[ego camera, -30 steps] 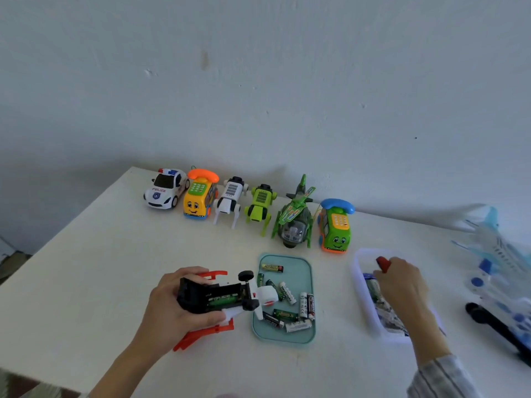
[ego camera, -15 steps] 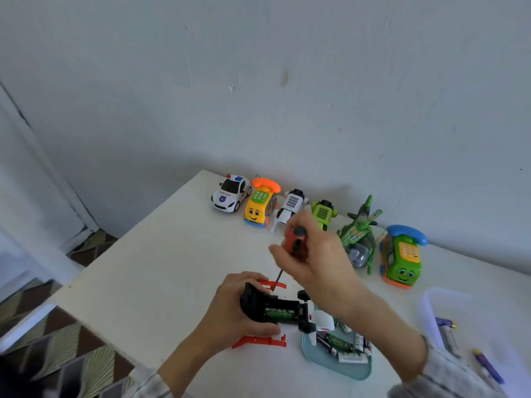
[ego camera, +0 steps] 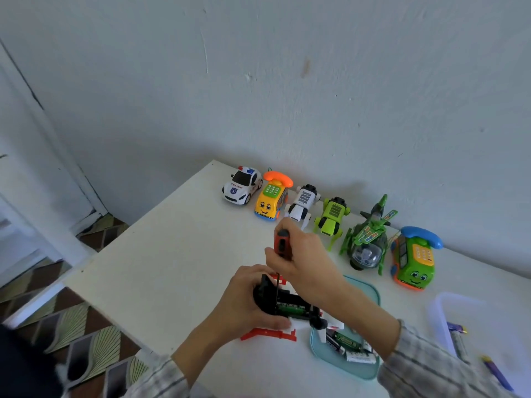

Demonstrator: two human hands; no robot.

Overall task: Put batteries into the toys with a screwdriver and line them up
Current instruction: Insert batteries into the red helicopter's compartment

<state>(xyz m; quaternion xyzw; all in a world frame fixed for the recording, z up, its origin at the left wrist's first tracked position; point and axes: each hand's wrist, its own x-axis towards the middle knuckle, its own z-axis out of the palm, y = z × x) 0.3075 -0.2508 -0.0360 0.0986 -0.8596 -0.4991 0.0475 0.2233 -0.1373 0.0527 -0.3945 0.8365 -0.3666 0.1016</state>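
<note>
We see a white surface pushed against a pale scuffed wall; left of the surface, patterned brown floor tiles and white door trim.

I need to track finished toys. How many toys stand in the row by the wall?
6, left to right: police car, yellow phone car, white robot, green robot, green helicopter, green phone car.

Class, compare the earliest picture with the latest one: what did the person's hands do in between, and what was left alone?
The right hand left the clear bin on the right, came across holding the red-handled screwdriver, and now points its tip down at the toy. The left hand kept gripping that toy with its battery bay up. The six toys along the wall and the teal tray stayed put.
</note>
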